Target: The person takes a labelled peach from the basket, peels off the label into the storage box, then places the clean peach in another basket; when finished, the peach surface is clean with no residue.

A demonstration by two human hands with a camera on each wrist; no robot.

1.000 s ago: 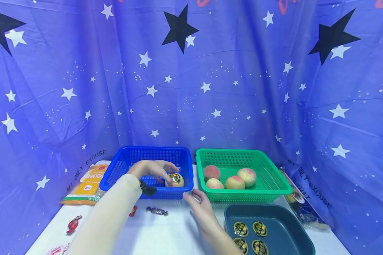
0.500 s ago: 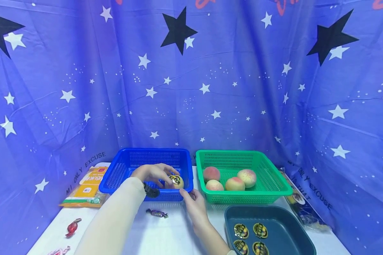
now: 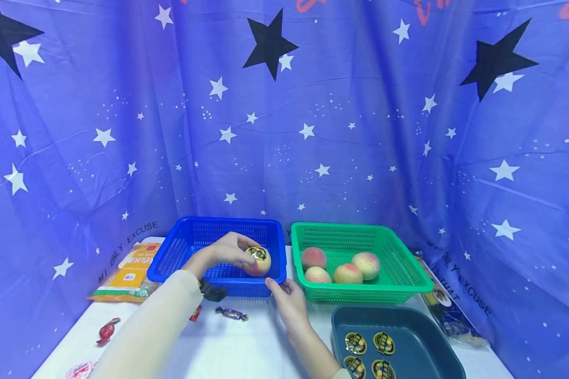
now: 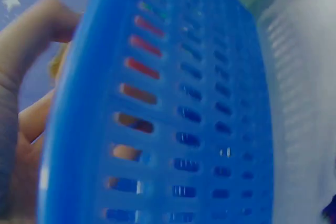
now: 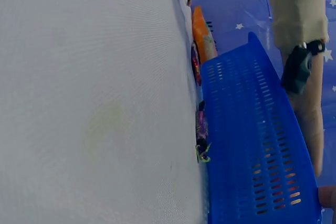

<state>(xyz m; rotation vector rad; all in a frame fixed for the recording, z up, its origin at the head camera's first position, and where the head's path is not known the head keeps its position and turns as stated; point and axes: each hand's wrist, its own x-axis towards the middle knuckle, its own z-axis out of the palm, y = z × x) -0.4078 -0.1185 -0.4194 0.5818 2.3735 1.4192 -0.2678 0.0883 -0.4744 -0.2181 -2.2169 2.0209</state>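
Head view: white table enclosed by star-printed blue cloth.

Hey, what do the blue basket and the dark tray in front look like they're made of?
The blue basket looks like moulded plastic: rows of slotted holes in its walls, a smooth, slightly glossy rim, uniform colour. The dark tray also seems plastic, solid-walled with rounded corners and a soft sheen, though coated metal can't be ruled out. The left hand holds a stickered peach above the basket.

Backdrop: "MI ONLY EXCUSE" at lower left; right edge print partly legible, "EXCUSE". Orange packet print unreadable.
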